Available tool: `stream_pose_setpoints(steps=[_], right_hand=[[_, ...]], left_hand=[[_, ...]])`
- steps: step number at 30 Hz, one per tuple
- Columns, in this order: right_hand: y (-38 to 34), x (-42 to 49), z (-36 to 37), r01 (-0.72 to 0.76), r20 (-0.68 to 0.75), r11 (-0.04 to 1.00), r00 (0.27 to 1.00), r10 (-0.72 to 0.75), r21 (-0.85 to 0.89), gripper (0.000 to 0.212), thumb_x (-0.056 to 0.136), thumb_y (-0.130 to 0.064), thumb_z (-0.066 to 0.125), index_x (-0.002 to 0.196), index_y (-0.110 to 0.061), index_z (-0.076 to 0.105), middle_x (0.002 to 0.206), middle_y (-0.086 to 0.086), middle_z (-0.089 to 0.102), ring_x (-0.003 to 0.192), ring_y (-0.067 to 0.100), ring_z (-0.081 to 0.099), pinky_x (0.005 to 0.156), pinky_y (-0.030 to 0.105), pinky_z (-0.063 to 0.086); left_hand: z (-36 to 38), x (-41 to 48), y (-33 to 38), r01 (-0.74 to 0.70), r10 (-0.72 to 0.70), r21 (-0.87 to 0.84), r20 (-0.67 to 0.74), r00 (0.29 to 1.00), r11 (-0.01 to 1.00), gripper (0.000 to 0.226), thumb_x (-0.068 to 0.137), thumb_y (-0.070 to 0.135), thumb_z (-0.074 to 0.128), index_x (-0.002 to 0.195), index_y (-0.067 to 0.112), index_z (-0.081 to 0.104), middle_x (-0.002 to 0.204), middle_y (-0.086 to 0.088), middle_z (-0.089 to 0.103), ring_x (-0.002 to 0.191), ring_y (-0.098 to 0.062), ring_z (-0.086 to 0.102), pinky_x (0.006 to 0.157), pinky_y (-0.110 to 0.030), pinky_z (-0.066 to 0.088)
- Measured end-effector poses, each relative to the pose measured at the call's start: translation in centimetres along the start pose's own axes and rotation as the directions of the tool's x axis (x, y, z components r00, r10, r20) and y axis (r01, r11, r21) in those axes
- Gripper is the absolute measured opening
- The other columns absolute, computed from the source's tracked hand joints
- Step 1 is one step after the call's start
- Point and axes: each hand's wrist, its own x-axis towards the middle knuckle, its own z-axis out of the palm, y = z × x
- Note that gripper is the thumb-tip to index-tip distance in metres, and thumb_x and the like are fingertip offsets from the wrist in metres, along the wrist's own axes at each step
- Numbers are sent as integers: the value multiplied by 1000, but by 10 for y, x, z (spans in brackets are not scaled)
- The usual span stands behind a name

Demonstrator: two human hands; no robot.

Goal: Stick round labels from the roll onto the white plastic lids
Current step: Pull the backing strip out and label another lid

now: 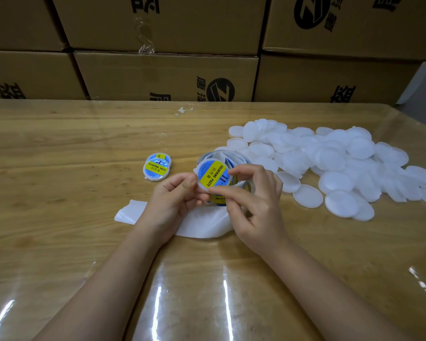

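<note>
Both grips hold a labelled lid [213, 177] over the glossy wooden table [59, 168].

The table [59, 148] is bare on the left. A pile of lids [330, 158] fills the right; boxes [165, 72] seem to block the back.

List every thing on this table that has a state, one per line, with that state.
Held lid: labelled, gripped by both hands above the table.
Left hand: pinching the lid's left edge.
Right hand: fingers on the lid's right and lower edge.
Done lids: two, labelled, overlapping, lying on the table.
Blank lids: unlabelled, in a loose heap.
Label roll: partly unwound, behind the held lid.
Backing strip: stripped, trailing under the hands.
</note>
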Motion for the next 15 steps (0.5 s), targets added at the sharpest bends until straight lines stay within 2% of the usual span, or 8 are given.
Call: stream_pose_setpoints(steps=[4,12,15], right_hand=[[5,1,-2,-42,-50,999,998,41,-5,32,79,-16,50,92,-32,75,107,0,56,94,16,51,92,44,30],[9,3,-5,-128,-120,992,985,128,7,29,82,-18,49,89,-26,75,107,-4,51,95,11,48,90,48,32],[8,4,-6,-135,-132,991,982,136,17,30,81,-17,47,89,-25,75,107,-4,50,94,16,51,90,51,34]], left_hand=[[-3,1,0,-16,16,-13,-8,1000,1000,24,82,20,51,74,14,74,69,-2,70,58,-8,62,59,-17,52],[-2,1,0,19,-17,-46,28,999,999,27,83,17,51,70,18,74,65,1,66,55,-6,59,57,-17,50],[-1,0,0,36,-34,-35,56,998,999,20,80,21,58,68,19,74,62,3,66,53,-4,59,56,-15,50]])
